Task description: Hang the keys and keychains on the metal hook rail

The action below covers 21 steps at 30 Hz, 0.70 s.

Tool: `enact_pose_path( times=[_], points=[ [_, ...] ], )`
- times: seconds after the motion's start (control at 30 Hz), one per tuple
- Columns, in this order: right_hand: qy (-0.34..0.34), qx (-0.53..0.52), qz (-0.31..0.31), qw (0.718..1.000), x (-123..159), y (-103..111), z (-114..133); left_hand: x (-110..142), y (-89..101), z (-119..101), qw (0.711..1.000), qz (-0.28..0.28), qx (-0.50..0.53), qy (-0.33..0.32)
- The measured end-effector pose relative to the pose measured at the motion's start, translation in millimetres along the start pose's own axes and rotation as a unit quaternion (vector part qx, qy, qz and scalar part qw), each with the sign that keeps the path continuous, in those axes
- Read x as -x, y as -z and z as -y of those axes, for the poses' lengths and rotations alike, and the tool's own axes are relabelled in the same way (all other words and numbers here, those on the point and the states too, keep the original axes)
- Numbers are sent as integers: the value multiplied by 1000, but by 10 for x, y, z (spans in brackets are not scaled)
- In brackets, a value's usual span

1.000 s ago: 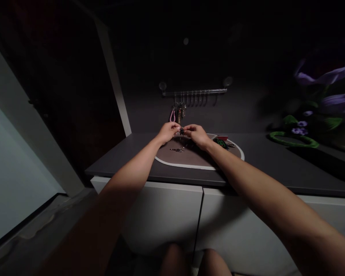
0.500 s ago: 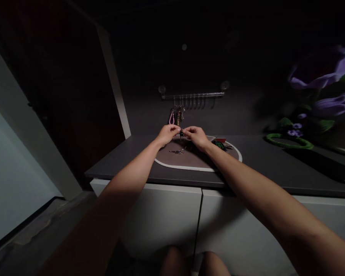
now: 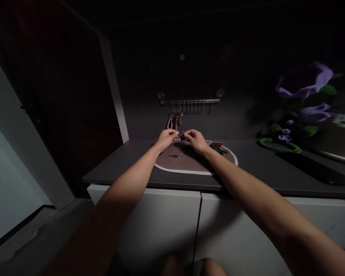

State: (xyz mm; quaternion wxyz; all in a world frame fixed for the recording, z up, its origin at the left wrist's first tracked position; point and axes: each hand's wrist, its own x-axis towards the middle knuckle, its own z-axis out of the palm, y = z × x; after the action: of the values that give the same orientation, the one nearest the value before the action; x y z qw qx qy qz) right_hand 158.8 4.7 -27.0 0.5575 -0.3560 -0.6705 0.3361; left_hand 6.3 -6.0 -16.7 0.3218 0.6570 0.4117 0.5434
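Over the mat, my right hand [image 3: 196, 141] pinches a small bunch of keys [image 3: 183, 138] with black heads, which hangs from the fingertips. Just left of it is my left hand [image 3: 167, 140], thumb and forefinger pressed together; whatever is between them is too small to make out. A slim gap separates the fingertips of the two hands. Below them, a set of silver keys on a ring [image 3: 176, 156] lies on the brown mat with a white rim [image 3: 186, 172]. More items, among them a black-and-green piece [image 3: 216, 148] and a red one [image 3: 217, 144], lie right of my right hand, partly hidden by it.
A clear hook rail [image 3: 189, 101] is fixed to the dark wall; from its left hooks hang a pink loop strap [image 3: 170, 122] and other keys [image 3: 180, 116]. Purple artificial flowers [image 3: 304, 84] and a green ring [image 3: 278, 147] stand right on the dark counter [image 3: 109, 165].
My hands have drawn slightly apart, and the black-headed keys now hang from my right fingertips rather than between both hands. The view has shifted a little.
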Motion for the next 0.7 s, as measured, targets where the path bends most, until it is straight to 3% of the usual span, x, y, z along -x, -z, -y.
enact_pose_path(
  times=[0.2, 0.43, 0.7],
  points=[
    [-67, -72, -69, 993, -132, -14, 177, -15, 6, 69, 994, -36, -92, 53],
    [-90, -52, -126, 986, -598, -15, 430, -14, 22, 157, 977, -9, -193, 95],
    [-82, -4, -184, 979, -1096, -50, 355, -78, 38, 276, 955, 11, -285, 77]
  ],
)
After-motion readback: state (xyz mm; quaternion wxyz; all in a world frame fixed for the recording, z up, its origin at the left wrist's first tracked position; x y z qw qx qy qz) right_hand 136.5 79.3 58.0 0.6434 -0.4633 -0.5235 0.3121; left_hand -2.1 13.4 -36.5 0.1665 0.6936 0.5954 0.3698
